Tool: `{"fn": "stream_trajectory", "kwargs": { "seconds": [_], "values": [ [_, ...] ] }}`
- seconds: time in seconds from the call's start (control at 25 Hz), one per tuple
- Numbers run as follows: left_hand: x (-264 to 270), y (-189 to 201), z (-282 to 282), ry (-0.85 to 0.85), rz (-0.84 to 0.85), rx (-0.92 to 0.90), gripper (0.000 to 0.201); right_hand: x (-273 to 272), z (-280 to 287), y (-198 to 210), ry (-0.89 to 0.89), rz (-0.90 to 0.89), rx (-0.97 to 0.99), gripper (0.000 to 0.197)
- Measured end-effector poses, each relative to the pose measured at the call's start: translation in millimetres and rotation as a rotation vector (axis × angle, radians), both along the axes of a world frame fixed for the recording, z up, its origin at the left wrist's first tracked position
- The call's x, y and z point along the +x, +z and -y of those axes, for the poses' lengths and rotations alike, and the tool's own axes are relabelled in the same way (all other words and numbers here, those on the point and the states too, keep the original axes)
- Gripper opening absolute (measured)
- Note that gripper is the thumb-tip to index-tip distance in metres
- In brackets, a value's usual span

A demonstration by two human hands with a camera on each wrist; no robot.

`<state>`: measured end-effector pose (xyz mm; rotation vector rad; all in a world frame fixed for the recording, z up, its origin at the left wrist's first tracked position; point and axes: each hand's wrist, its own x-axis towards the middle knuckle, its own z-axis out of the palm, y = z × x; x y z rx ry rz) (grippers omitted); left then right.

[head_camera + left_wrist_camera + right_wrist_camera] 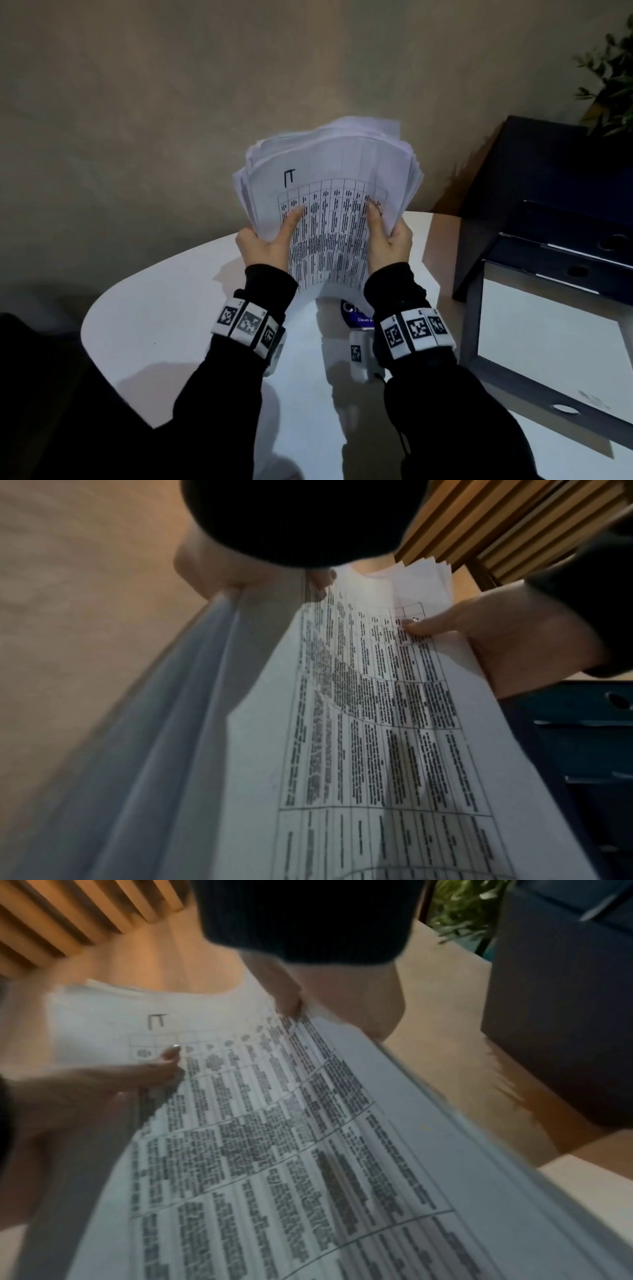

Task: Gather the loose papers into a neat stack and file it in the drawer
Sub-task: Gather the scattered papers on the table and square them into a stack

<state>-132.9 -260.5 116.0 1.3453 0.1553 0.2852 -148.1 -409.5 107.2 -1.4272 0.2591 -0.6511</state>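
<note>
A thick stack of white papers (329,178) stands upright over the white round table (164,315); its top sheet shows a printed grid and a handwritten "IT". My left hand (270,240) grips the stack's left edge with the thumb laid on the front sheet. My right hand (387,236) grips the right edge the same way. The sheets bow and fan unevenly at the top. In the left wrist view the papers (377,723) run between my left hand (240,572) and my right hand (514,642). The right wrist view shows the papers (274,1137) and my right thumb (287,999).
A dark blue drawer unit (565,240) stands right of the table, its lowest drawer (548,325) pulled out with a pale inside. A small blue printed item (352,311) lies on the table under the stack. A plant (613,68) is at the far right.
</note>
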Motion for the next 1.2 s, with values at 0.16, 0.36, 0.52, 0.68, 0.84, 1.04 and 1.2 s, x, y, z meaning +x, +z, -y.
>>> {"fn": "stream_trajectory", "kwargs": {
  "seconds": [0.16, 0.36, 0.52, 0.68, 0.84, 1.04, 1.2],
  "values": [
    [7.8, -2.4, -18.5, -0.018, 0.031, -0.035, 0.068, -11.4, 19.3, 3.8, 0.103, 0.04, -0.003, 0.038],
    [10.6, -22.4, -24.4, -0.21, -0.07, 0.066, 0.057, -13.1, 23.7, -8.1, 0.246, -0.127, 0.059, 0.11],
    [11.3, -32.1, -17.8, -0.276, -0.028, 0.234, 0.037, -12.0, 18.1, -13.1, 0.211, -0.275, 0.03, 0.049],
    [22.3, -61.3, -40.4, -0.188, -0.159, 0.304, 0.038, -14.6, 32.8, -17.4, -0.014, -0.3, 0.224, 0.064],
    [17.8, -78.4, -47.1, -0.119, -0.297, -0.024, 0.037, -5.7, 35.3, -39.3, -0.071, -0.457, 0.561, 0.103],
    [9.7, -64.5, -24.0, -0.097, -0.27, -0.115, 0.02, -1.5, 12.4, -45.0, 0.079, -0.426, 0.621, 0.119],
    [20.6, -57.2, -69.3, 0.008, -0.156, 0.025, 0.043, -10.2, 54.1, -34.8, -0.126, -0.17, 0.316, 0.067]
  ]
}}
